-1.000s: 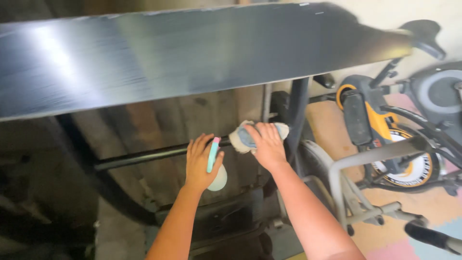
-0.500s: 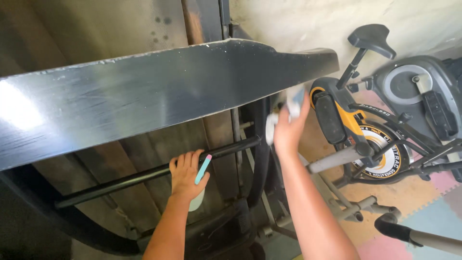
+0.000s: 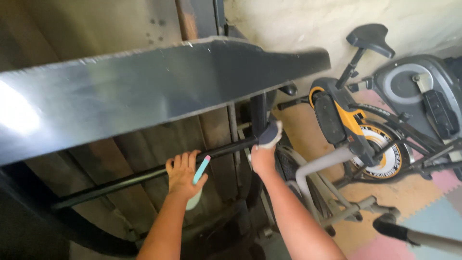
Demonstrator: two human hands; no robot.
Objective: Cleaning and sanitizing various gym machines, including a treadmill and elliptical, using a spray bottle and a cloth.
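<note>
My left hand [image 3: 182, 174] grips a spray bottle with a turquoise trigger [image 3: 200, 171] and a pale body [image 3: 193, 201], held against a black horizontal bar [image 3: 120, 180]. My right hand [image 3: 262, 156] presses a grey-white cloth [image 3: 270, 133] onto the black upright post [image 3: 258, 111] where the bar meets it. A broad glossy black panel [image 3: 144, 91] of the machine spans the view above both hands and hides the post's upper part.
An exercise bike [image 3: 356, 130] with a yellow and black body and black saddle stands at the right. A grey elliptical machine [image 3: 418, 86] is behind it. Pink and blue foam mats [image 3: 423, 226] cover the floor. A wooden wall [image 3: 96, 29] is behind.
My right hand with the cloth dropped from high on the post to its junction with the bar. My left hand stays on the bar with the bottle. The view shifted slightly.
</note>
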